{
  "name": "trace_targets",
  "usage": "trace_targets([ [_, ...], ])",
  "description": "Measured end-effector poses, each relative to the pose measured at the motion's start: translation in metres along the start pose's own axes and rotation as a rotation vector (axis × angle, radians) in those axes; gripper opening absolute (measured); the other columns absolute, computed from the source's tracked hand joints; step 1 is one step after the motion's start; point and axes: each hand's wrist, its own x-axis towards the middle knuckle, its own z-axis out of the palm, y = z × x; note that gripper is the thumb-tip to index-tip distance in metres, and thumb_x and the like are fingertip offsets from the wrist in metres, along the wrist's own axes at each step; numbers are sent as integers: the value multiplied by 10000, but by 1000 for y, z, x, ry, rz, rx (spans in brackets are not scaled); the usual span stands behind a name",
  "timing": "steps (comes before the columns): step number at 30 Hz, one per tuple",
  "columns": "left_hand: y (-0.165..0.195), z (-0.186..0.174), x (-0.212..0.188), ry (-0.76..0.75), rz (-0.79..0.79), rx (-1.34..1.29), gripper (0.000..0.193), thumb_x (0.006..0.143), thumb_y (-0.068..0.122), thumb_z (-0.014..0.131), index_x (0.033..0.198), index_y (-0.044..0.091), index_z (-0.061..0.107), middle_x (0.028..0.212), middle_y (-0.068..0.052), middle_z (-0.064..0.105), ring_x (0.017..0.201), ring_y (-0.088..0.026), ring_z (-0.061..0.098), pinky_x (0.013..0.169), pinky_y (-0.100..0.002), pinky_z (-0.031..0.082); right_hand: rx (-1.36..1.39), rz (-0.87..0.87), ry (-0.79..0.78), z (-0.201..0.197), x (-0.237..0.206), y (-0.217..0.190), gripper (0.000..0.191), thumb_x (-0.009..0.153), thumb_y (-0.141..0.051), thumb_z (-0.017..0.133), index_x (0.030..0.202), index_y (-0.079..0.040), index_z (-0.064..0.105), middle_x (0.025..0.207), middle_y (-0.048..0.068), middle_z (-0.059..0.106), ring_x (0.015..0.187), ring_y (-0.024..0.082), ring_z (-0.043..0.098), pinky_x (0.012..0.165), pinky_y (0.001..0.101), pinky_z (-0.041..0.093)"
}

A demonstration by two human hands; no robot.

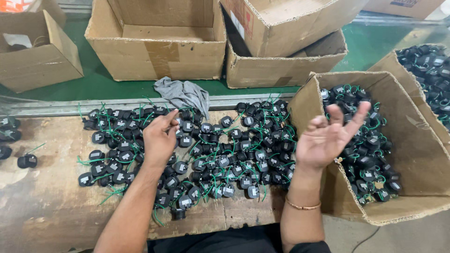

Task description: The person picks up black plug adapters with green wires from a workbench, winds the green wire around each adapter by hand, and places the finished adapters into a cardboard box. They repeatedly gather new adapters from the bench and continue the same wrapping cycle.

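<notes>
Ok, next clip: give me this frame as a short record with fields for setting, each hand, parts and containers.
setting: worn wooden bench beside a green floor
left hand: lowered onto the pile of small black parts with green wires, fingers pinched; what it grips cannot be told
right hand: raised, palm up, fingers spread, holding nothing
wrist: thin bracelet on the right
containers: open cardboard box at right, holding the same parts
other: grey cloth behind the pile

small round black parts [220, 159] with green wires, heaped on the worn workbench, more filling the cardboard box [422, 154]
</notes>
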Motion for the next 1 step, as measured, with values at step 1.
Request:
trace_targets([
  [1,-1,0,-1,8,9,-32,480,842,-166,663,1256,73,706,946,-117,710,840,-190,720,759,-293,603,-128,25,-69,6,-7,8,604,1077,-137,724,1592,-146,409,1284,136,671,948,217,705,791,295,610],
])
